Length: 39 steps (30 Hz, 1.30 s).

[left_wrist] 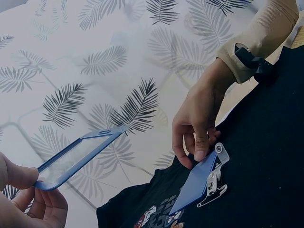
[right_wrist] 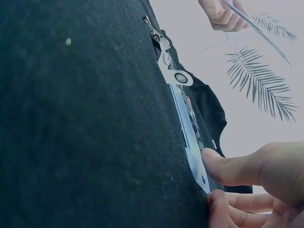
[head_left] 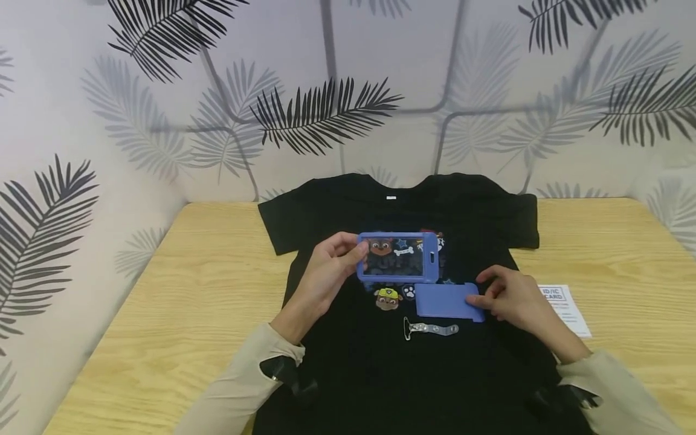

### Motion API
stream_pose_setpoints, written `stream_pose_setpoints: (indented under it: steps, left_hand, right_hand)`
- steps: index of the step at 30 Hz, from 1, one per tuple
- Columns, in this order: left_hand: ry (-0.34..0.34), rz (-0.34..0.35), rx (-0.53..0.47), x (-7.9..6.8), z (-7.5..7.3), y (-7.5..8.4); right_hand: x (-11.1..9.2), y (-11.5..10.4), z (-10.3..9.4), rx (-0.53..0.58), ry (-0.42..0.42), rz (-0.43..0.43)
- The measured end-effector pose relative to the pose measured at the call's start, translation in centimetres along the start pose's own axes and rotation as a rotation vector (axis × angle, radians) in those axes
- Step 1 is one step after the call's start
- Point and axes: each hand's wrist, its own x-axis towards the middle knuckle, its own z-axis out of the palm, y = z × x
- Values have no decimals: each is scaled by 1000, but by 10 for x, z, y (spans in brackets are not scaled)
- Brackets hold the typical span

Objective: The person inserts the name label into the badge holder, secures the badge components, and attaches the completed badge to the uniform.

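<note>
My left hand (head_left: 322, 272) pinches the left end of a blue badge holder frame (head_left: 431, 273) with a see-through window and a slot at its right end. It holds the frame raised above a black T-shirt (head_left: 402, 374); the shirt's cartoon print shows through the window. To the right, my right hand (head_left: 513, 299) pinches the right end of a flat blue cover panel (head_left: 441, 301), its thumb on top and fingers at the edge. The panel lies on the shirt. Just below it lies a badge strap clip (head_left: 432, 328) with a metal pin and clear strap.
A white card printed "ID/IC CARD" (head_left: 571, 314) lies right of the shirt, partly behind my right forearm. The shirt is spread over a wooden table (head_left: 212, 272). Leaf-patterned fabric (head_left: 348, 157) hangs behind the table's back edge.
</note>
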Motion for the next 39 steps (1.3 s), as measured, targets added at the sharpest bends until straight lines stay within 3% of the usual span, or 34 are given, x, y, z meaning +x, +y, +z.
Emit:
stream_pose_setpoints:
  steps: [5,21,25,30,33,39]
  left_hand:
    - [7,3,6,0,0,1]
    - [8,-3,5,0,1,-2]
    - [11,-5,8,0,0,-3]
    - [21,1,3,0,-1,-3]
    - [19,3,7,0,-1,-3]
    - [15,5,11,0,-1,-2]
  right_hand:
    - [1,1,-1,-19,1,-45]
    - [-1,3,-3,-18,21,-50]
    - [-6,15,-17,-31,82,-89]
    - [-12,37,-44,-159,188,-146]
    - [-16,49,-55,-230,207,-167]
    - [-19,65,-67,-261,251,-216]
